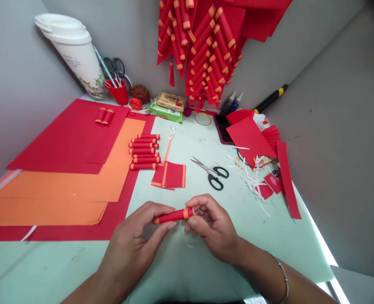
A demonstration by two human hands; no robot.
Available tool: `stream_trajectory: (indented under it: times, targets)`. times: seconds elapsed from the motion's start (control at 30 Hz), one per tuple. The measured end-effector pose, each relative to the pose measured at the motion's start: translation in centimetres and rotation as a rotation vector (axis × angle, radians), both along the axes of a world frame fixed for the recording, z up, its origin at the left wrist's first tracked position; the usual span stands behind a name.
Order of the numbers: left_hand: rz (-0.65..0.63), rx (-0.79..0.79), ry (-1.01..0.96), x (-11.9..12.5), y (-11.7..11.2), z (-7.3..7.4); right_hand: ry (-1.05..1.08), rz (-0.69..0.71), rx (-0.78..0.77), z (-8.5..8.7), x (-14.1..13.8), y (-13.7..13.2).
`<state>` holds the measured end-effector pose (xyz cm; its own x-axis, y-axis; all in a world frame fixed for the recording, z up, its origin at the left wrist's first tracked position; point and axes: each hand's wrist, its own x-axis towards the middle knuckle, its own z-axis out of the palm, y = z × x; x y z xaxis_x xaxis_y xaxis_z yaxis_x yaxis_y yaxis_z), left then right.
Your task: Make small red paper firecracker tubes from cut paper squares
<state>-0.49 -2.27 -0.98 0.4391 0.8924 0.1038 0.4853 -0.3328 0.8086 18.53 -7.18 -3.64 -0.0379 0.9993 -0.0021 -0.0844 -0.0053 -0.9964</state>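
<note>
Between my two hands is a red paper roll (171, 216) with orange bands at its ends, tilted slightly up to the right. My left hand (136, 236) pinches its left part between thumb and fingers. At the right end, the fingertips of my right hand (212, 226) close around the banded tip. Beyond the hands lie red paper pieces with orange strips (175, 175). Several finished-looking red rolls (144, 151) are lined up behind those pieces. Black-handled scissors (212, 172) rest partly spread on the pale green table (187, 270).
Red sheets (69, 131) and orange sheets (63, 185) cover the left side, with two rolls (104, 116) on top. Paper scraps (253, 181) and a phone (223, 128) lie at right. A white cup (73, 55), a red pen cup (119, 90) and hanging red roll strings (206, 55) are at the back.
</note>
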Motion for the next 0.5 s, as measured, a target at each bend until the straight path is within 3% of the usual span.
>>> stream_trajectory:
  times: [0.23,0.5]
  targets:
    - [0.033,-0.114,-0.004,0.1,0.0,0.3,-0.113,-0.134,0.104,-0.1,0.1,0.0]
    - [0.068,-0.182,-0.022,0.3,0.2,1.2,-0.025,-0.118,0.085,-0.3,0.2,-0.1]
